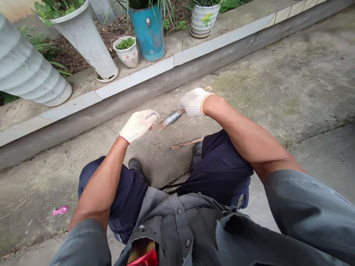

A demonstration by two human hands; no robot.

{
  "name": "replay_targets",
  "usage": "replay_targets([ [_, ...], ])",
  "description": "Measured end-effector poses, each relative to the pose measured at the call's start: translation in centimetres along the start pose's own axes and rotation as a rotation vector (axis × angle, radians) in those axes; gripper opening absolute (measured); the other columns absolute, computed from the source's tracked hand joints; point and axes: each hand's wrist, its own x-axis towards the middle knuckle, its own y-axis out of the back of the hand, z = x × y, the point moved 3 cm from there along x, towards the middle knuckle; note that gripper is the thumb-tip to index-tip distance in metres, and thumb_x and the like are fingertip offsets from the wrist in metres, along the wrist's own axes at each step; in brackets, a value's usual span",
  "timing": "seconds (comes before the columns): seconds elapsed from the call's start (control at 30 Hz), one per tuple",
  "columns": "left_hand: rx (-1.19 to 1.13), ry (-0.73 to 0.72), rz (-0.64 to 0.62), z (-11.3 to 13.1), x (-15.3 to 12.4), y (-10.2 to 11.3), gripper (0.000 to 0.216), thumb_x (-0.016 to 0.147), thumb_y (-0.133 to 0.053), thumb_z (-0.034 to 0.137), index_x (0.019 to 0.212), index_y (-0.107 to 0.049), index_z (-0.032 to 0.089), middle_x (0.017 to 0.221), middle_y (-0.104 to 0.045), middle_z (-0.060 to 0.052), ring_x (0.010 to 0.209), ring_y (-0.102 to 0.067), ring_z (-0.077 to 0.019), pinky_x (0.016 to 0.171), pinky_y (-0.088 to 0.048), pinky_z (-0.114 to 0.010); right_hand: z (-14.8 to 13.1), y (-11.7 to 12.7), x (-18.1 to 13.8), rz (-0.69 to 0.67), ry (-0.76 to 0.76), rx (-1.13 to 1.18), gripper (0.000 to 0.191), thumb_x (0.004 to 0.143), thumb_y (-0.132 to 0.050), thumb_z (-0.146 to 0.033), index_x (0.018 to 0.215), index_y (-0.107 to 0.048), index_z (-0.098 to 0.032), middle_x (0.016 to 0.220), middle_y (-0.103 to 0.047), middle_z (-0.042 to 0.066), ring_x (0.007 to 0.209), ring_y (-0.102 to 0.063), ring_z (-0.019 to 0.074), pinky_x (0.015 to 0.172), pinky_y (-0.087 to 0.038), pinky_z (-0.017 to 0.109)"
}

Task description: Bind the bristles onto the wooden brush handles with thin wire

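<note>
Hands gloved: right hand (194, 102) gripping silver-wrapped stick (172, 118); left hand (138, 125) pinching its tip; no legible writing.

We see soft, even daylight with faint shadows; the tool (169, 119) is motion-blurred, and the ledge (155, 72) bows from wide-angle distortion.

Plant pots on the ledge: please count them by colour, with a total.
White pots: 4
Blue pots: 1
Total: 5
</note>
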Motion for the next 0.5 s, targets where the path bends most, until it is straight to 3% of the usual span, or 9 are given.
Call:
replay_targets([
  [0.1, -0.019, -0.009, 0.000, -0.1, -0.1, 0.0, 0.038, 0.100, -0.046, 0.040, 0.106, -0.078, 0.021, 0.073, -0.070, 0.000, 0.073, -0.066, -0.0188, 0.071, -0.048, -0.028, -0.5, -0.7, -0.9, -0.123, 0.271, 0.109, 0.014, 0.081, -0.074, -0.028, 0.087, -0.072, -0.016, 0.073, -0.063, 0.002, 0.071, -0.056, 0.0150, 0.070, -0.035, 0.029],
  [0.2, -0.082, -0.028, -0.022, -0.1, -0.1, -0.4, 0.037, 0.100, -0.048, 0.042, 0.102, -0.078, 0.020, 0.075, -0.071, 0.000, 0.072, -0.065, -0.0184, 0.073, -0.050, -0.028, -0.4, -0.2, -1.2, -0.068, 0.393, 0.203, 0.023, 0.082, -0.072, -0.039, 0.083, -0.067, -0.017, 0.066, -0.054, -0.003, 0.063, -0.045, 0.0108, 0.063, -0.029, 0.027],
  [0.37, -0.149, -0.069, -0.045, 0.6, -0.1, -1.1, 0.045, 0.106, -0.041, 0.042, 0.081, -0.071, 0.018, 0.077, -0.073, -0.002, 0.077, -0.068, -0.0176, 0.082, -0.051, -0.028, 0.2, 1.6, -0.2, 0.261, 0.144, 0.248, 0.033, 0.091, -0.061, -0.049, 0.096, -0.069, -0.017, 0.073, -0.059, 0.002, 0.068, -0.050, 0.0145, 0.064, -0.031, 0.029],
  [0.5, -0.122, -0.071, -0.075, 0.9, -0.3, -1.2, 0.039, 0.106, -0.040, 0.039, 0.095, -0.073, 0.019, 0.080, -0.074, 0.000, 0.080, -0.068, -0.0175, 0.082, -0.049, -0.028, 1.0, 1.3, 1.2, 0.365, -0.110, 0.213, 0.038, 0.096, -0.056, -0.044, 0.117, -0.071, -0.015, 0.088, -0.070, 0.012, 0.084, -0.063, 0.0243, 0.072, -0.039, 0.032],
])
